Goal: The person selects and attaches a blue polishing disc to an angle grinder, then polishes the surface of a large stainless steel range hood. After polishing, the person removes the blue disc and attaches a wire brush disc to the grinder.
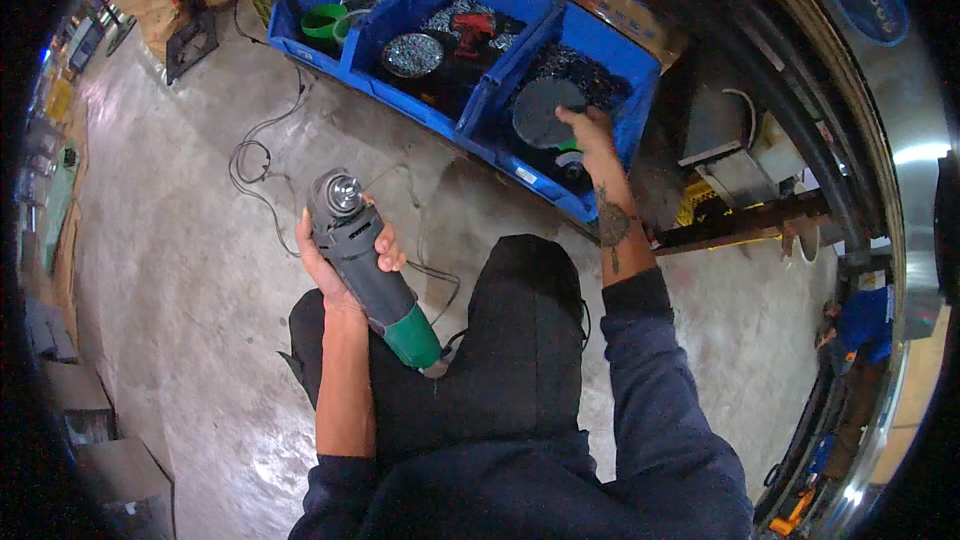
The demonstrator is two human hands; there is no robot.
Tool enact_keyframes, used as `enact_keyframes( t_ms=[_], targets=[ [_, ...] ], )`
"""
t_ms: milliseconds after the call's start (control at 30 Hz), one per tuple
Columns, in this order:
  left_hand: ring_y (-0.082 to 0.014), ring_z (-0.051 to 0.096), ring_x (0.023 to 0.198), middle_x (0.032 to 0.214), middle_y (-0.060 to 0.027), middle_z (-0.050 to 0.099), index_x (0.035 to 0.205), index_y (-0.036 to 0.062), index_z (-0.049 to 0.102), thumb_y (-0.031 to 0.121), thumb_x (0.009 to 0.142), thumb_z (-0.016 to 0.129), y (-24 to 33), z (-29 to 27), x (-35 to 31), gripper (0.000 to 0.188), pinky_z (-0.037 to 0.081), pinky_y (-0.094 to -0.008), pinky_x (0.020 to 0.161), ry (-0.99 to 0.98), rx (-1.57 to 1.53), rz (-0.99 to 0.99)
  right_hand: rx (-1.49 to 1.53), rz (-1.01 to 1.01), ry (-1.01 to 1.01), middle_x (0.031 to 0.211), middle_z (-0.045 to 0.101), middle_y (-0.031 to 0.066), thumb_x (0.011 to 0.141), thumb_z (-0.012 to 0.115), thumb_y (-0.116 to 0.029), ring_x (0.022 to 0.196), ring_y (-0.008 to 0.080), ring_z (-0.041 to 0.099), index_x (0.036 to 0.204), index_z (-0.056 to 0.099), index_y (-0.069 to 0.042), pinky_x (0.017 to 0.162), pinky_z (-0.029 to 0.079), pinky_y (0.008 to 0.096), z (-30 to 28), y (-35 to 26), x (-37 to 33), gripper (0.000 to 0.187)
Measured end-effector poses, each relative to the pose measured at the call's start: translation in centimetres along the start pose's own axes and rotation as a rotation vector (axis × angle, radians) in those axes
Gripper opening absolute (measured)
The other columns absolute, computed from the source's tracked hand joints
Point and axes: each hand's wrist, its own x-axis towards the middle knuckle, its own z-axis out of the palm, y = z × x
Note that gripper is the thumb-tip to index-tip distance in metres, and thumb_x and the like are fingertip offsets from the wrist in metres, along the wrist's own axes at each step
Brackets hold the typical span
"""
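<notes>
While the person crouches over a concrete floor (180, 270), the hands work well apart.

Left hand: the left hand (335, 255) is wrapped tightly around the grey body of an angle grinder (365, 265), at about 9 o'clock from the knees.
Grinder: its bare spindle head points to 11 o'clock, its green tail to 5 o'clock, and its black cord (260, 155) trails away over the floor.
Right hand: the right hand (590, 132) reaches to 1 o'clock, fingers pinching the edge of a dark grey disc (542, 110).
Disc: it sits tilted in the rightmost blue bin (610, 50), over dark metal parts.
Neighbouring bins: two more blue bins (400, 15) at 12 o'clock hold silvery screws and a green roll of tape (323, 22).
</notes>
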Motion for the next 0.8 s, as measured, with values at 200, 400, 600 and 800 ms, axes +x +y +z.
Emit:
enact_keyframes(
  t_ms=[200, 400, 600, 800],
  targets=[
    [-0.0242, 0.054, 0.054, 0.074, -0.0139, 0.056, 0.130, 0.0044, 0.052, 0.077, 0.097, 0.041, -0.3, 0.6, -0.4, 0.081, 0.044, -0.0393, 0.054, -0.021, 0.032, 0.040, -0.378, -0.039, -0.059, 0.119, 0.073, 0.0180, 0.084, 0.085, -0.028, 0.105, 0.0353, 0.071, 0.115, 0.073, 0.002, 0.077, 0.060, 0.0503, 3.1, 7.0, 8.0, 0.044],
    [-0.0247, 0.055, 0.054, 0.075, -0.0166, 0.058, 0.130, 0.0039, 0.049, 0.077, 0.098, 0.042, -0.1, 1.0, -1.0, 0.080, 0.045, -0.0383, 0.052, -0.043, 0.069, 0.054, -0.947, -0.102, -0.038, 0.129, 0.073, 0.0226, 0.086, 0.079, -0.032, 0.121, 0.0413, 0.068, 0.119, 0.074, 0.000, 0.095, 0.059, 0.0530, 6.6, 7.5, 10.6, 0.046],
    [-0.0240, 0.054, 0.051, 0.072, -0.0160, 0.058, 0.127, 0.0045, 0.049, 0.077, 0.098, 0.040, -0.2, 2.3, -0.7, 0.079, 0.045, -0.0374, 0.051, -0.017, 0.128, 0.071, -1.287, -0.417, 0.010, 0.124, 0.074, 0.0221, 0.087, 0.075, -0.031, 0.122, 0.0373, 0.069, 0.118, 0.077, -0.006, 0.104, 0.056, 0.0467, 6.4, 9.4, 11.7, 0.040],
    [-0.0239, 0.054, 0.051, 0.072, -0.0151, 0.057, 0.128, 0.0047, 0.049, 0.078, 0.098, 0.040, 0.1, 1.6, -1.3, 0.080, 0.045, -0.0381, 0.051, 0.016, 0.099, 0.073, -1.387, -0.633, 0.132, 0.122, 0.071, 0.0206, 0.087, 0.071, -0.022, 0.116, 0.0397, 0.069, 0.121, 0.074, -0.008, 0.103, 0.056, 0.0507, 6.9, 6.1, 8.5, 0.037]
  ],
)
